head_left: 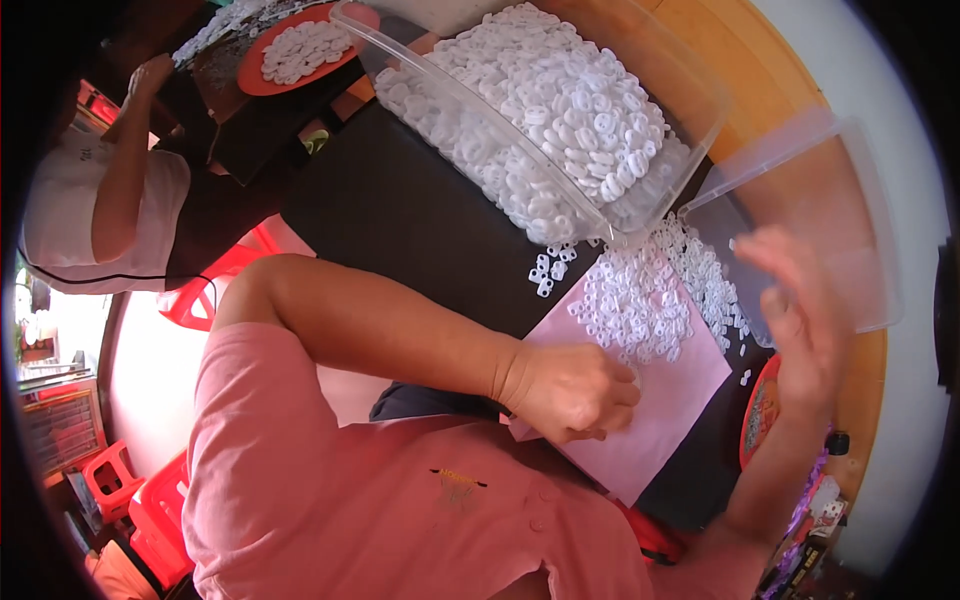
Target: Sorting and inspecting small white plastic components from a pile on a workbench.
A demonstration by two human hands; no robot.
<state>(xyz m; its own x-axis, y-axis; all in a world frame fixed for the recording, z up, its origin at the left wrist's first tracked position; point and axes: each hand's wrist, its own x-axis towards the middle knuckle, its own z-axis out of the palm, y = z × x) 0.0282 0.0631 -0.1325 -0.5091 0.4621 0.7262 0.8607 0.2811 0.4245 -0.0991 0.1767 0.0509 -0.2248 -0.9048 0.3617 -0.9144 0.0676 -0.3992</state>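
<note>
Over a pink sheet on the dark table, my left hand is closed with its fingers curled under. Whatever it holds, if anything, is hidden. My right hand is raised at the right, smeared by motion, with thumb and fingers apart. A tiny white piece shows just off its fingertips; I cannot tell whether it touches them. Small white plastic pieces with holes lie heaped on the far part of the sheet, and more spill past its right edge.
A clear plastic bin full of white oval pieces stands at the back. Beside it leans a clear lid. An orange-red dish sits near my right forearm. At the far left another person sits by an orange plate of white pieces.
</note>
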